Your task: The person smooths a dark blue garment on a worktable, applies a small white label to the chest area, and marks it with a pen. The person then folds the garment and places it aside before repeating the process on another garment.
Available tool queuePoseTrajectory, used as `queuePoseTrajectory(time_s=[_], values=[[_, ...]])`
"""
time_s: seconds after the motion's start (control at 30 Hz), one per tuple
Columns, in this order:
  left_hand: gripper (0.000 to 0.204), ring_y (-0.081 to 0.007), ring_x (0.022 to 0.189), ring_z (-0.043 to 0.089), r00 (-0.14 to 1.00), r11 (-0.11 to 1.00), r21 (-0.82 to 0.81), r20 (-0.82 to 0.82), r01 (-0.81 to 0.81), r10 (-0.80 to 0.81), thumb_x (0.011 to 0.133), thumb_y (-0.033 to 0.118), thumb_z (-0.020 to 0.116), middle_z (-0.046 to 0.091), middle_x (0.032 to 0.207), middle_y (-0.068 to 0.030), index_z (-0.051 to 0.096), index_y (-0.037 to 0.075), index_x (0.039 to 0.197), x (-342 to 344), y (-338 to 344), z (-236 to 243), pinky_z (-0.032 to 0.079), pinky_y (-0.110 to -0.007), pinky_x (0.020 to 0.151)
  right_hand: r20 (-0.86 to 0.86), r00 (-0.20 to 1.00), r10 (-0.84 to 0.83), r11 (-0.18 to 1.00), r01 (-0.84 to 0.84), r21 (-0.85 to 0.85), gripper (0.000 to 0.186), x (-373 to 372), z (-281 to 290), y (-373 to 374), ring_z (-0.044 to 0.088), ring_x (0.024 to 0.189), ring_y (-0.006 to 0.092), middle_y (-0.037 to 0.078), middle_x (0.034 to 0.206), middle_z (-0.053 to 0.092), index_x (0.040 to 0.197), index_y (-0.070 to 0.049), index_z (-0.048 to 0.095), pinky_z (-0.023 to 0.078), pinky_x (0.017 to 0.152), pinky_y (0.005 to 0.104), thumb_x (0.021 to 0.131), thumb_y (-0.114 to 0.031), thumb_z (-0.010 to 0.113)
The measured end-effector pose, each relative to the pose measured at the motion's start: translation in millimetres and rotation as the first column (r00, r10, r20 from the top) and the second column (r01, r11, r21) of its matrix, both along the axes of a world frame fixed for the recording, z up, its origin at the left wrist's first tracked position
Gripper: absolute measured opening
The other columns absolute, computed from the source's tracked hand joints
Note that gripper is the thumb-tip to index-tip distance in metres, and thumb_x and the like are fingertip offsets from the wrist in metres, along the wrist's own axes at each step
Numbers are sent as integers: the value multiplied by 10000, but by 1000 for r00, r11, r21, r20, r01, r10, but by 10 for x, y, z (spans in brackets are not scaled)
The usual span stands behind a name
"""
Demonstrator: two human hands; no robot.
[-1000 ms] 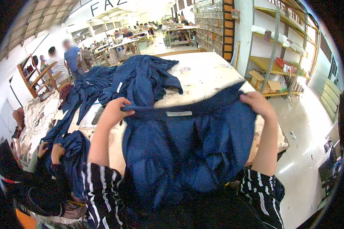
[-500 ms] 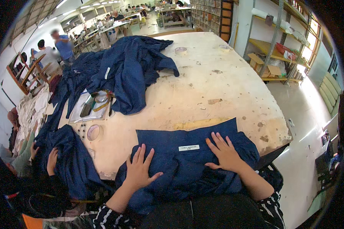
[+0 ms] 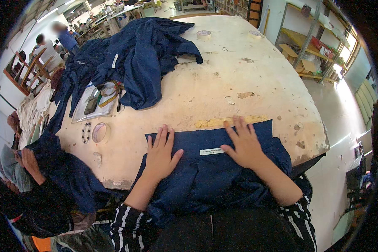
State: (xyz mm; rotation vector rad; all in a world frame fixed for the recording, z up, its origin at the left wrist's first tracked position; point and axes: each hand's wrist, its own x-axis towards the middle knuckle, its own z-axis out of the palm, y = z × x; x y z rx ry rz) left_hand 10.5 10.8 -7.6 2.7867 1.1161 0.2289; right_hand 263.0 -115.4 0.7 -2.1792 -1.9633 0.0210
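Note:
A dark blue garment (image 3: 206,180) lies at the near edge of the table, its straight-edged collar-like part spread away from me. A small white label (image 3: 212,151) sits near the middle of that part. My left hand (image 3: 160,153) rests flat on the cloth left of the label, fingers stretched toward the far edge. To the right of the label, my right hand (image 3: 247,145) lies with fingers spread, their tips reaching past the far edge of the cloth near a yellowish strip (image 3: 231,121) on the tabletop. Neither hand grips anything. The lower garment hangs toward my lap.
A heap of dark blue garments (image 3: 138,54) covers the table's far left. Nearby are a clear pouch (image 3: 82,111) with small tools, a tape roll (image 3: 101,132) and a string of dark beads (image 3: 86,132). At left, a co-worker's hand (image 3: 31,166) touches dark blue cloth. Shelves (image 3: 302,42) stand at right.
Both my hands have slid away from me across the cloth, the right fingertips now past its far edge. The co-worker's hands have shifted on the cloth at left. My view has tilted slightly.

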Motion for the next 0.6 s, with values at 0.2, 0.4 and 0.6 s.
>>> queuePoseTrajectory(time_s=[0.2, 0.4, 0.6], values=[[719, -376, 1376, 164, 996, 995, 42, -11, -86, 86, 872, 453, 494, 156, 1492, -212, 253, 63, 1426, -104, 33, -8, 116, -606, 1061, -22, 964, -264, 964, 263, -31, 728, 481, 4, -281, 126, 1366, 437, 271, 1471, 149, 1442, -134, 237, 117, 1087, 557, 876, -536, 455], [489, -328, 1152, 476, 839, 952, 43, 486, -303, 245, 853, 297, 580, 483, 1268, -213, 488, 32, 1253, -568, 87, 346, 363, -427, 969, -561, 755, -339, 724, 590, 357, 625, 975, 252, -710, 488, 1140, 302, 196, 1287, 472, 1360, -83, 385, 394, 966, 378, 826, -306, 621], [344, -131, 616, 540, 778, 786, -517, 316, -338, 542, 747, 238, 738, 598, 703, -65, 619, -35, 917, -807, 52, 344, 430, -264, 560, -344, 703, -622, 778, 603, -175, 329, 694, 521, -796, 615, 774, 266, 127, 786, 636, 928, -44, 618, 477, 695, 363, 730, -282, 729]])
